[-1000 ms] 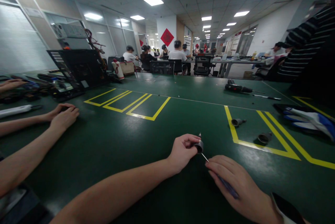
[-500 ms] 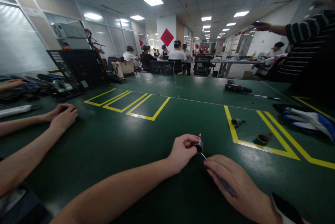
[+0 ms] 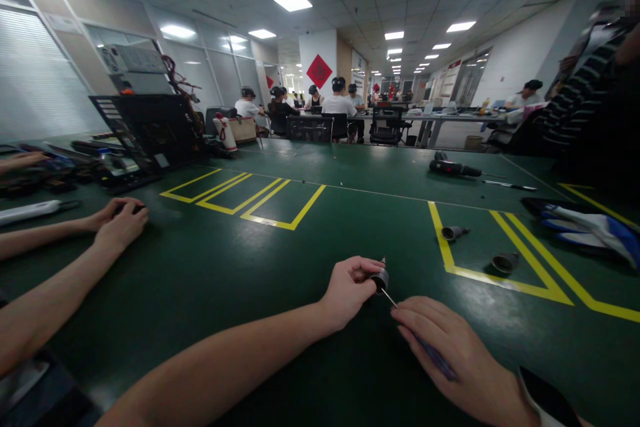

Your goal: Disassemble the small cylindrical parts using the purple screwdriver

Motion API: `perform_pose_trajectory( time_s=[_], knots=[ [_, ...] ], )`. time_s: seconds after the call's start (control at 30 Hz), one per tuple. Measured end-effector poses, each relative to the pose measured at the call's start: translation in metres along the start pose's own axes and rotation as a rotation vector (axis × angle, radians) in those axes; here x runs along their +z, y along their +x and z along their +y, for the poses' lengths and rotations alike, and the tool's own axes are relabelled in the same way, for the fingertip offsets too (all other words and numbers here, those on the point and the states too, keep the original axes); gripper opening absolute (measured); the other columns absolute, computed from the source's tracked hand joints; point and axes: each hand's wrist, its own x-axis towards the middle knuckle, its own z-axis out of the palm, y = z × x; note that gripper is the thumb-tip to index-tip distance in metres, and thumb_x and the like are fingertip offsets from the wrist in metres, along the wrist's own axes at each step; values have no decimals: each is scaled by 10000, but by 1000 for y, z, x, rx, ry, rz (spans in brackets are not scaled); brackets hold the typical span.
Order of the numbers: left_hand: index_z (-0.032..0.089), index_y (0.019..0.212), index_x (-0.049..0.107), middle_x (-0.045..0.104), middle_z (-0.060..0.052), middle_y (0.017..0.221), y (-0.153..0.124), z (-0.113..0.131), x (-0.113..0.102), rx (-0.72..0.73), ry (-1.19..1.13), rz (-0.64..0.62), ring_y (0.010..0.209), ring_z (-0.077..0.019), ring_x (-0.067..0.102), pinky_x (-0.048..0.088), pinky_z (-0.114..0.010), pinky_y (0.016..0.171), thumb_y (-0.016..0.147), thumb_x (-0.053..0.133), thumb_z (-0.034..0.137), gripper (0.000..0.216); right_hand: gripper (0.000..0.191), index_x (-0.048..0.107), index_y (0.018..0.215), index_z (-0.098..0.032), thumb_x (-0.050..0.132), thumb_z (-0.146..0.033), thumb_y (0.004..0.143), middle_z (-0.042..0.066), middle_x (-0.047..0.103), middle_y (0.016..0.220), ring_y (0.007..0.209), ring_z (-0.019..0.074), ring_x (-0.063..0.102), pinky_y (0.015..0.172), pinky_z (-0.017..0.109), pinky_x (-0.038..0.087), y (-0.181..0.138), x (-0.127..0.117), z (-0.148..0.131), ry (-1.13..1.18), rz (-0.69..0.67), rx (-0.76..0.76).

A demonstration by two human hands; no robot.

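Between thumb and fingers, my left hand (image 3: pixel 350 290) grips a small grey hole saw (image 3: pixel 381 280), a metal cup with a narrow shank at its far side. The cup's open end faces me. My right hand (image 3: pixel 445 340) is closed around a screwdriver (image 3: pixel 436 357) with a translucent purplish handle, partly hidden by the palm. Its thin metal shaft reaches to the mouth of the cup; how deep the tip sits is hidden. Farther right, a second hole saw (image 3: pixel 453 234) and a third hole saw (image 3: pixel 505 262) lie on their sides inside a yellow taped outline.
The green table (image 3: pixel 280 260) carries yellow tape outlines (image 3: pixel 270 222). A cordless drill (image 3: pixel 455 167), a pen (image 3: pixel 510 185) and blue-white gloves (image 3: pixel 590 230) lie to the right. On the left are a co-worker's hands (image 3: pixel 120 217) and a black computer case (image 3: pixel 150 130).
My right hand and the screwdriver have shifted slightly right and toward me. The hole saw has turned very slightly in my left hand. The person in stripes at right has drawn back an outstretched arm.
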Motion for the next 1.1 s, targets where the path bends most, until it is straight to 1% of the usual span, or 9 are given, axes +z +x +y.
perform_pose_trajectory(
  time_s=[0.2, 0.47, 0.6, 0.67, 0.77, 0.83, 0.9, 1.0, 1.1],
  knots=[
    [120, 737, 632, 678, -82, 961, 1, -2, 0, 5, -18, 8, 856, -191, 655, 540, -315, 694, 604, 581, -21, 201, 291, 617, 1099, -194, 464, -131, 859, 94, 728, 941, 875, 211, 694, 743, 337, 597, 2, 0, -1, -12, 33, -11],
    [126, 729, 614, 679, -70, 948, 0, 1, 1, -12, -31, -7, 839, -183, 652, 538, -316, 699, 608, 579, -25, 197, 280, 606, 1103, -176, 454, -133, 872, 106, 718, 964, 897, 215, 684, 758, 353, 597, -1, 2, 1, -19, -17, -9],
    [121, 749, 611, 667, -69, 965, 0, 0, 0, -8, -27, -25, 841, -176, 648, 542, -307, 695, 624, 555, -36, 208, 282, 599, 1107, -176, 472, -117, 863, 104, 703, 987, 918, 216, 668, 780, 359, 582, -2, 3, 1, 19, -34, 9],
    [120, 770, 609, 655, -71, 983, 0, -1, -1, 0, -26, -37, 861, -178, 643, 546, -305, 696, 642, 553, -37, 210, 265, 602, 1092, -188, 492, -126, 859, 92, 697, 977, 915, 212, 659, 784, 353, 569, -2, 0, 2, 72, -1, 40],
    [123, 806, 602, 634, -73, 1018, 1, -1, -4, -13, -9, -41, 883, -180, 633, 553, -300, 688, 684, 563, -20, 192, 154, 631, 894, -201, 478, -191, 885, 49, 676, 797, 755, 181, 650, 652, 294, 549, -1, -7, 6, 246, 96, 178],
    [124, 818, 591, 626, -77, 1031, 1, -1, -6, -46, 9, -30, 876, -180, 634, 555, -288, 661, 708, 564, -10, 175, 250, 608, 727, -201, 451, -272, 909, 17, 615, 639, 603, 154, 607, 536, 259, 503, -2, -9, 13, 380, 162, 335],
    [122, 822, 583, 623, -80, 1035, 1, 0, -6, -75, 20, -28, 872, -182, 638, 556, -279, 644, 721, 561, -9, 167, 346, 577, 632, -199, 448, -362, 908, -6, 556, 543, 506, 138, 558, 478, 248, 464, -5, -8, 20, 499, 195, 500],
    [115, 816, 581, 627, -80, 1023, 1, 2, -4, -85, 23, -22, 866, -181, 642, 557, -274, 643, 724, 560, -22, 166, 407, 551, 580, -193, 472, -457, 879, -22, 511, 496, 451, 124, 509, 444, 240, 422, -9, -3, 28, 649, 155, 679],
    [106, 787, 580, 637, -77, 980, 0, 5, -1, -79, 19, 14, 826, -171, 644, 558, -277, 637, 716, 570, -32, 155, 439, 537, 560, -191, 482, -510, 855, -29, 483, 482, 451, 121, 484, 461, 247, 395, -8, 0, 27, 700, 67, 760]
  ],
)
